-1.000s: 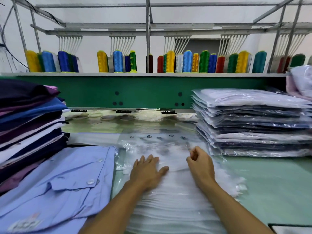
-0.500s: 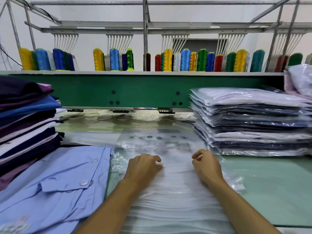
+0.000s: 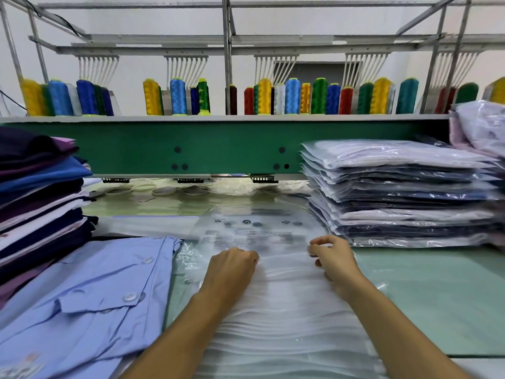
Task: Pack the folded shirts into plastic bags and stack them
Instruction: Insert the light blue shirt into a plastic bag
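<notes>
A thick pile of clear plastic bags [image 3: 284, 310] lies in front of me on the green table. My left hand [image 3: 232, 266] rests on the pile with its fingers curled under, pinching the top bag's edge. My right hand [image 3: 332, 255] pinches the same bag's edge between thumb and fingers, a little further right. A light blue folded shirt [image 3: 82, 305] lies flat to the left of the bags. Behind it rises a stack of unbagged folded shirts [image 3: 38, 203] in navy, purple, blue and white. On the right stands a stack of bagged shirts [image 3: 396, 192].
A green machine beam [image 3: 218, 146] runs across the back, with several coloured thread cones [image 3: 292, 95] on top. More bagged garments [image 3: 483, 127] sit at the far right. Bare green table surface [image 3: 431, 296] shows to the right of the bags.
My left hand went from lying flat with spread fingers to curled on the bag's edge. My right hand moved slightly right and its fingers opened into a pinch on the bag.
</notes>
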A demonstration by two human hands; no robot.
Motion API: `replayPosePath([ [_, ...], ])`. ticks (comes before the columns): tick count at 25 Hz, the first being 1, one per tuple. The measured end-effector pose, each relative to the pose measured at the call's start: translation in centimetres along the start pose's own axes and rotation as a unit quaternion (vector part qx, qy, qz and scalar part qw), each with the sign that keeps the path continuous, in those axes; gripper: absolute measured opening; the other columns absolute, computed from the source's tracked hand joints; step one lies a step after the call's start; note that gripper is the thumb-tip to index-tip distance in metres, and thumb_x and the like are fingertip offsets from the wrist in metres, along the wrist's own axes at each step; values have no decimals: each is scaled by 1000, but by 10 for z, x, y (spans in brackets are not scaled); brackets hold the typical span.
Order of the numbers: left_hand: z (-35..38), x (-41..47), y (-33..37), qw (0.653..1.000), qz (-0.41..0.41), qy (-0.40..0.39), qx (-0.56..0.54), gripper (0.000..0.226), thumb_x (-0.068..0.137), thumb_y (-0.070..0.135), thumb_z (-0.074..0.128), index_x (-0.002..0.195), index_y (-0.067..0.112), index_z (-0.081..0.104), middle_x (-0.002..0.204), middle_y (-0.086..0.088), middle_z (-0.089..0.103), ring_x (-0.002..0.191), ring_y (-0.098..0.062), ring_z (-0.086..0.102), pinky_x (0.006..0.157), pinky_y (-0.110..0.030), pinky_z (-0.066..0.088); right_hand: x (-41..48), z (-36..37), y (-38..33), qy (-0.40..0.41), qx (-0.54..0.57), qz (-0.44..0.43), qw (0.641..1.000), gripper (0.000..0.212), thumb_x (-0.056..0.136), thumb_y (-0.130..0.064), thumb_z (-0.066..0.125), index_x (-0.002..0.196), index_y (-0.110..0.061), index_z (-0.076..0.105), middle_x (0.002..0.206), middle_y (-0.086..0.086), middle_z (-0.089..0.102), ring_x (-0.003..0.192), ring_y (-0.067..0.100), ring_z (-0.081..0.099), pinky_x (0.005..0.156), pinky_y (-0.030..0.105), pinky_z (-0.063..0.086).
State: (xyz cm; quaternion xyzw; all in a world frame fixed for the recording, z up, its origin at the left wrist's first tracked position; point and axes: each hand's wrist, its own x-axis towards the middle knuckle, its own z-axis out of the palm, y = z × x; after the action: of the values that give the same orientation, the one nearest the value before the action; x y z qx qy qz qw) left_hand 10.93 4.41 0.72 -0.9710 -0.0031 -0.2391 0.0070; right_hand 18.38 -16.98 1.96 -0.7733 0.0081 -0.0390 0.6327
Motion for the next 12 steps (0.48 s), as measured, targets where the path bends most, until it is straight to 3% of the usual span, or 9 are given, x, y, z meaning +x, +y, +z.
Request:
replayPosePath([
  [3, 0, -1, 2, 999, 15, 19, -28, 25, 104, 31, 45, 121, 30, 64, 109, 1, 71, 104, -29, 63, 74, -33, 46, -2, -3, -3, -2, 50, 22, 999, 11, 88, -7, 68, 98, -12, 65, 86, 8, 72, 63, 17, 60, 39, 21, 30],
  [6, -1, 0, 7, 996, 41, 63, -56, 28, 103, 41, 49, 127, 35, 61, 118, 8, 70, 109, -21, 64, 78, -31, 47, -7, -1, -6, -6, 34, 8, 999, 10, 90, -6, 63, 97, -13, 64, 83, 9, 71, 58, 14, 56, 40, 21, 28],
  [9, -4, 3, 20, 986, 80, 115, -89, 24, 101, 43, 52, 118, 35, 66, 109, 9, 73, 99, -18, 68, 73, -30, 49, -15, 11, -11, -7, -19, -49, 999, 20, 90, -4, 52, 93, -21, 63, 75, 5, 66, 51, 10, 49, 40, 22, 29],
  [12, -11, 5, 35, 970, 122, 182, -109, 10, 89, 38, 73, 97, 31, 73, 83, 10, 74, 74, -17, 70, 54, -29, 53, -23, 24, -13, -34, 3, -58, 998, 31, 84, -2, 41, 94, -23, 61, 65, 1, 56, 48, 13, 40, 39, 22, 27],
])
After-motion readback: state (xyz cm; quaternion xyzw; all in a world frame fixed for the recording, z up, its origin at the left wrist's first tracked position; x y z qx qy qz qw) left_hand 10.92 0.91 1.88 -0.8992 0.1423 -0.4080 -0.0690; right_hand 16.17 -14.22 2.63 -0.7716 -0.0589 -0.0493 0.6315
